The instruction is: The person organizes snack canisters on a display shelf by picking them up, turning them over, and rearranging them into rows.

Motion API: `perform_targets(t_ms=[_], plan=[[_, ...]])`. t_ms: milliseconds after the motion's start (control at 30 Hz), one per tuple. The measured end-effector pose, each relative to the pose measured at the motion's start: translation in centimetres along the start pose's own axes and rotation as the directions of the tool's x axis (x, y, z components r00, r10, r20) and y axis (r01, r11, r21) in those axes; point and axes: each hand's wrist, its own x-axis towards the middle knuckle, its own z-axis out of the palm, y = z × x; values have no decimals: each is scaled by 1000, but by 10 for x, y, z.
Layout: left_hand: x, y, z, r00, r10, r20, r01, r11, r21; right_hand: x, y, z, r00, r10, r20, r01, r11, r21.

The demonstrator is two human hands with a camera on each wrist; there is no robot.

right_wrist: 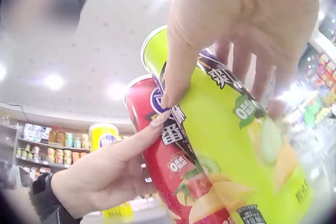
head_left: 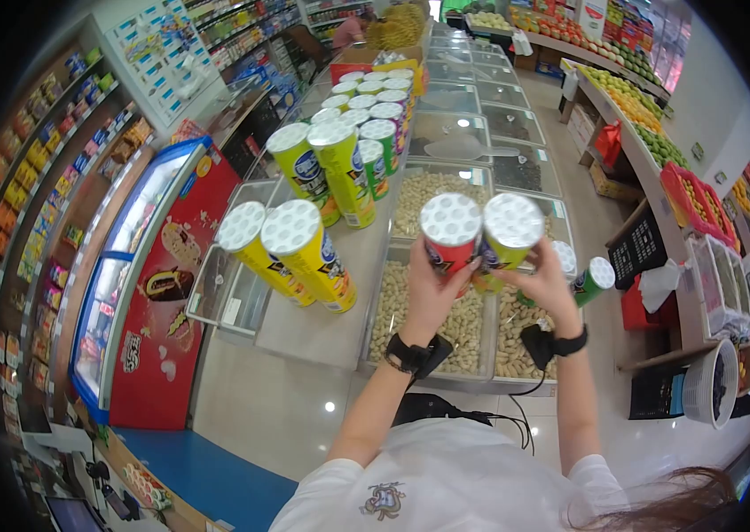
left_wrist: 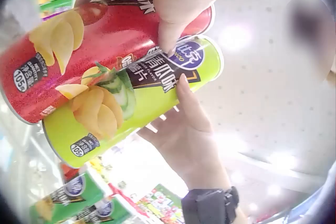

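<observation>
Side by side and touching, a red chip can (head_left: 450,232) and a lime-green chip can (head_left: 510,232) are held upright above bins of peanuts. The left hand (head_left: 435,294) grips the red can, its thumb across the label in the left wrist view. Around the lime-green can curls the right hand (head_left: 549,282), with its fingers on the far side in the right wrist view (right_wrist: 241,29). Two yellow cans (head_left: 308,257) stand on the counter at the left. Behind them is a group of green, yellow and purple cans (head_left: 339,168). Two green cans (head_left: 594,280) are right of the right hand.
Lidded bins (head_left: 450,137) run away down the middle counter. A red and blue freezer (head_left: 162,284) stands at the left beside snack shelves (head_left: 38,204). Fruit stands (head_left: 632,115) line the right side, with a white basket (head_left: 712,386) near the lower right.
</observation>
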Motion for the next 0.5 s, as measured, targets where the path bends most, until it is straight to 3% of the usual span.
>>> perform_targets(t_ms=[167, 333, 400, 500], plan=[[13, 102, -42, 981, 154, 122, -174, 969, 175, -6, -88, -15, 983, -159, -92, 157, 987, -22], [3, 180, -158, 910, 208, 360, -259, 960, 101, 2, -119, 7, 956, -222, -191, 239, 969, 67], [2, 209, -216, 886, 302, 352, -333, 942, 30, 13, -125, 22, 949, -245, -198, 264, 962, 75], [8, 245, -302, 858, 471, 206, -473, 880, -42, 30, -124, 42, 959, -238, -153, 250, 966, 66]])
